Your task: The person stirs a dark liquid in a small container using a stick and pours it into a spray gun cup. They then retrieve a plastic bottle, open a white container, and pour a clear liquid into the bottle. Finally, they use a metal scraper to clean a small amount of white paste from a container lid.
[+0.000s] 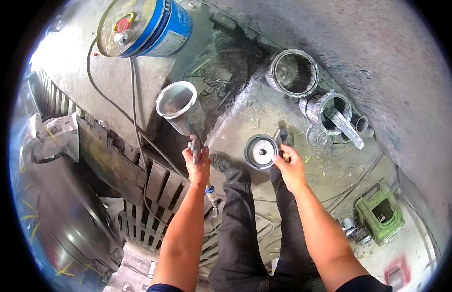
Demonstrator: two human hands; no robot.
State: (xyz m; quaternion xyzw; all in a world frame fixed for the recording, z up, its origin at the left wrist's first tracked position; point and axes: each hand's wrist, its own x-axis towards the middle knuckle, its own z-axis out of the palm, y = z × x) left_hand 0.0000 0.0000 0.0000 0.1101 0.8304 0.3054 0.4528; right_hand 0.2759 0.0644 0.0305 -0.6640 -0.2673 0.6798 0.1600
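My left hand (198, 165) is closed around the handle of a spray gun (195, 146). An uncovered greyish cup (197, 119) sits on top of the gun, tilted away from me, and a hose fitting (210, 192) hangs below. In my right hand (291, 170), fingers and thumb pinch the edge of a round lid (261, 152) with a pale face, a dark rim and a dark centre knob. A small brush (283, 130) shows just beyond the right fingers; whether they also hold it I cannot tell. Lid and cup are apart.
Two open paint-stained cans (271, 78) (309, 108) stand at the right wall, one with a flat stirring stick (350, 130). A green plastic case (381, 214) lies at lower right. A blue drum (175, 29) stands at far left, hoses (111, 108) trail over slatted grating (160, 182), and a dark panel (65, 209) is at left.
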